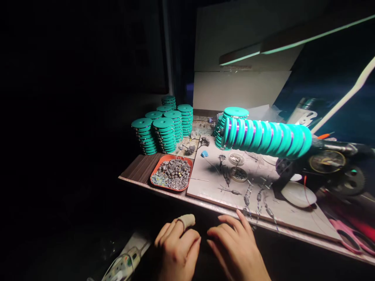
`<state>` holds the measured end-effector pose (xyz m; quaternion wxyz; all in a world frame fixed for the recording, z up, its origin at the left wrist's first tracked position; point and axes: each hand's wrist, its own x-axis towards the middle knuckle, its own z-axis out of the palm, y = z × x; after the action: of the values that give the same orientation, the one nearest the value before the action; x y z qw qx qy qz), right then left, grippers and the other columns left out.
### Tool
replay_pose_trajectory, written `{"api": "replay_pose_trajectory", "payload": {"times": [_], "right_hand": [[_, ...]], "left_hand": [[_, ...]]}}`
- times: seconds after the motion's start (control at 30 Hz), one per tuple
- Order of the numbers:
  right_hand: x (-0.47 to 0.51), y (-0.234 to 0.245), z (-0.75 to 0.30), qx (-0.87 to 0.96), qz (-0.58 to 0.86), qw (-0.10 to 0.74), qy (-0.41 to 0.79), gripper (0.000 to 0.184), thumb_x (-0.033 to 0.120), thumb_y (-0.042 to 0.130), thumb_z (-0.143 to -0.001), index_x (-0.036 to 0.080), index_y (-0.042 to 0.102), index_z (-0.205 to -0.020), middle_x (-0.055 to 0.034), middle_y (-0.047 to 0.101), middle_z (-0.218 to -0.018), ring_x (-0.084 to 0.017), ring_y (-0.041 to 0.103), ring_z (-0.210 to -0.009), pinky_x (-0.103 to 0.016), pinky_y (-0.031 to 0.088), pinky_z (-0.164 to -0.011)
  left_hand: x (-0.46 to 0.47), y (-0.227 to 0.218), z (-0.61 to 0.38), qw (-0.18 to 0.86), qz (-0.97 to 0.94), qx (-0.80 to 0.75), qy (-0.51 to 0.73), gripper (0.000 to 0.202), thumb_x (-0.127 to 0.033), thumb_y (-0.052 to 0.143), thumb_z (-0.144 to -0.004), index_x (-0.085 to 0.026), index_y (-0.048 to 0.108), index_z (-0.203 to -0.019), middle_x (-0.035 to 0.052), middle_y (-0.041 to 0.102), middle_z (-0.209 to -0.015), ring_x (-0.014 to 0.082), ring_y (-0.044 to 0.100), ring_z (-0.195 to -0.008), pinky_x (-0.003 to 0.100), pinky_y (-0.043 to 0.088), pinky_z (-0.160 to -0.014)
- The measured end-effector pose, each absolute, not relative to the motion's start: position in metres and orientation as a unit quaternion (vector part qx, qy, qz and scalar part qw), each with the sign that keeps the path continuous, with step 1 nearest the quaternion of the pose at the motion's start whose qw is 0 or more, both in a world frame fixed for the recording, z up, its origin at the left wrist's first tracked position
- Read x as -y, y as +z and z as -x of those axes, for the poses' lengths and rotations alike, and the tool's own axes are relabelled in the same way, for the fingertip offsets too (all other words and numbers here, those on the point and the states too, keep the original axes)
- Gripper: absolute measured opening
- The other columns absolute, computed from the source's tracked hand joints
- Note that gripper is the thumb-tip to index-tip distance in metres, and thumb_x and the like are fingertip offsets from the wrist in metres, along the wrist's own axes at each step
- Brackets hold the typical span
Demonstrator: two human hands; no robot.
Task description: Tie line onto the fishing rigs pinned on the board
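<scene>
Both my hands rest below the near edge of the worktable (293,226), holding nothing. My left hand (175,249) has its fingers loosely bent, and the index finger wears a beige finger cot. My right hand (237,246) lies beside it with fingers stretched out, its fingertips close to the table edge. Nearest on the table are several thin rigged lines with small weights (258,199). A row of teal spools (263,136) sits sideways on a winding machine's shaft at right.
Stacks of teal spools (164,128) stand at the back left. An orange tray (155,173) holds dark pellets and small metal bits. Two small round tins (238,166), pink scissors (351,238), gears (348,179) and a power strip (125,265) are around.
</scene>
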<state>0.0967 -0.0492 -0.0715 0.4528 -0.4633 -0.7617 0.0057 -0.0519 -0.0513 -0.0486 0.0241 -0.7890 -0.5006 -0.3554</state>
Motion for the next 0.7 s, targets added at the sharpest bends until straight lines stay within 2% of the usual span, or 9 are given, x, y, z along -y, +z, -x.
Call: {"api": "replay_pose_trajectory", "payload": {"times": [0.1, 0.2, 0.3, 0.5, 0.7], "right_hand": [[0.048, -0.069, -0.097, 0.765, 0.452, 0.459, -0.005, 0.035, 0.024, 0.031, -0.093, 0.021, 0.051, -0.064, 0.0031, 0.056, -0.055, -0.017, 0.053, -0.069, -0.043, 0.026, -0.093], [0.047, -0.064, -0.099, 0.783, 0.449, 0.430, -0.023, 0.033, 0.023, 0.033, -0.092, 0.021, 0.050, -0.064, 0.0034, 0.054, -0.055, -0.016, 0.050, -0.063, -0.041, 0.030, -0.089], [0.047, -0.062, -0.101, 0.800, 0.444, 0.403, -0.029, 0.028, 0.021, 0.035, -0.091, 0.021, 0.052, -0.068, 0.0031, 0.054, -0.058, -0.016, 0.050, -0.063, -0.041, 0.031, -0.087], [0.048, -0.064, -0.100, 0.760, 0.456, 0.463, -0.015, 0.023, 0.021, 0.039, -0.089, 0.021, 0.055, -0.072, 0.0012, 0.054, -0.060, -0.017, 0.051, -0.066, -0.044, 0.031, -0.090], [0.050, -0.062, -0.098, 0.770, 0.460, 0.442, -0.014, 0.027, 0.019, 0.038, -0.088, 0.020, 0.054, -0.067, 0.0011, 0.052, -0.058, -0.017, 0.050, -0.066, -0.043, 0.032, -0.088]], "left_hand": [[0.051, -0.044, 0.050, 0.030, 0.800, 0.493, -0.340, 0.019, -0.009, 0.049, -0.073, -0.022, 0.061, -0.065, 0.0049, 0.065, -0.073, 0.0191, 0.059, -0.059, 0.030, 0.045, -0.051], [0.052, -0.038, 0.046, 0.040, 0.809, 0.482, -0.335, 0.020, -0.008, 0.047, -0.071, -0.021, 0.060, -0.065, 0.0054, 0.066, -0.073, 0.0189, 0.059, -0.060, 0.029, 0.044, -0.050], [0.052, -0.035, 0.044, 0.048, 0.810, 0.481, -0.331, 0.021, -0.007, 0.046, -0.070, -0.021, 0.060, -0.063, 0.0057, 0.065, -0.072, 0.0187, 0.058, -0.060, 0.028, 0.042, -0.049], [0.051, -0.035, 0.041, 0.041, 0.804, 0.500, -0.318, 0.018, -0.007, 0.050, -0.068, -0.022, 0.058, -0.061, 0.0037, 0.065, -0.071, 0.0180, 0.056, -0.057, 0.028, 0.041, -0.050], [0.052, -0.035, 0.040, 0.040, 0.804, 0.496, -0.325, 0.018, -0.007, 0.050, -0.069, -0.021, 0.059, -0.062, 0.0038, 0.064, -0.070, 0.0183, 0.056, -0.058, 0.029, 0.042, -0.051]]}}
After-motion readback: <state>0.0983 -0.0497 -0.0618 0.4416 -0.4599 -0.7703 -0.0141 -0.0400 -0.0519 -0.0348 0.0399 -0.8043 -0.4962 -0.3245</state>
